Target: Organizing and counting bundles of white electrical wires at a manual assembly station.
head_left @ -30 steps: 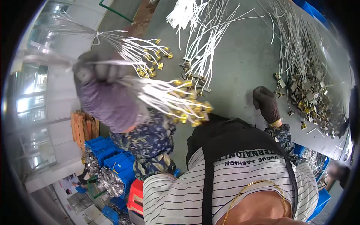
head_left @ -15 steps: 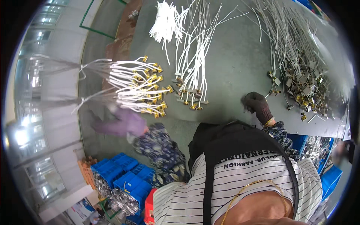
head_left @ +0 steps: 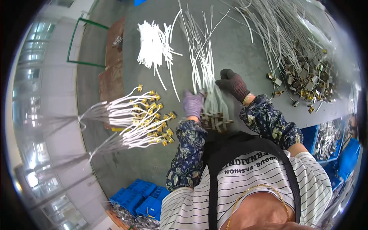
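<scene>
I see two tied bundles of brass-tipped wires (head_left: 134,122) well left of my fingers, while my left hand (head_left: 193,103) and right hand (head_left: 233,82) (both gloved) press curled fingers on one loose wire bunch (head_left: 205,76).

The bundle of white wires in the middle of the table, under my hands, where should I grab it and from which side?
Probably grip the bundle of white wires low on its straight run, just above the brass terminals nearest you, coming from above. There the strands lie packed side by side; farther up they fan apart. The left hand and right hand already rest on that stretch.
</scene>
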The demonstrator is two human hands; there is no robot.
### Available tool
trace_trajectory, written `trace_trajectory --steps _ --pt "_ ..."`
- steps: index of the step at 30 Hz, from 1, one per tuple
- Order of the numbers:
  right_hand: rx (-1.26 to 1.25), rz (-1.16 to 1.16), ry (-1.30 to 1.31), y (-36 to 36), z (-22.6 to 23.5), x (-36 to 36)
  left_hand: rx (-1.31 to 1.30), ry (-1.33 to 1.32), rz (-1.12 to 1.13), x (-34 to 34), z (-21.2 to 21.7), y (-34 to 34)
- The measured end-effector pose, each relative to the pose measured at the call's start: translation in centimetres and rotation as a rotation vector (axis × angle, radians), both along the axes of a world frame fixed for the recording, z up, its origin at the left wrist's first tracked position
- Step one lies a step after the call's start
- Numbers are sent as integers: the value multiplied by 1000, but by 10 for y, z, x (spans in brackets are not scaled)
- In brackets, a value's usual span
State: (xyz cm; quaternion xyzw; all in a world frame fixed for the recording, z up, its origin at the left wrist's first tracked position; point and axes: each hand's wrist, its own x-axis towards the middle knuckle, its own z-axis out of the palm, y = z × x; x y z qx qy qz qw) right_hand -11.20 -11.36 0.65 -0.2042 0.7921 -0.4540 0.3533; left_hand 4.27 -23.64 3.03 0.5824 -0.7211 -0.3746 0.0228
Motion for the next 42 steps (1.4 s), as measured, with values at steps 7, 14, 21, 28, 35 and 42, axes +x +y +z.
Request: trace_trajectory --steps 7,14,21,28,35,42 --pt "358 37 211 15 63 -12 54 436 -432 -46 -41 112" --pt "247 54 237 82 3 -38 606 460 -408 -67 4 93" --pt "22 57 124 91 81 0 -73 797 -306 -123 67 58" --pt "-378 242 330 88 205 -19 61 1378 -505 -108 186 36" --pt "-719 228 -26 64 181 -35 246 1182 -614 -100 177 70" --pt "-465 232 100 70 179 -33 124 1152 -545 -117 202 89"
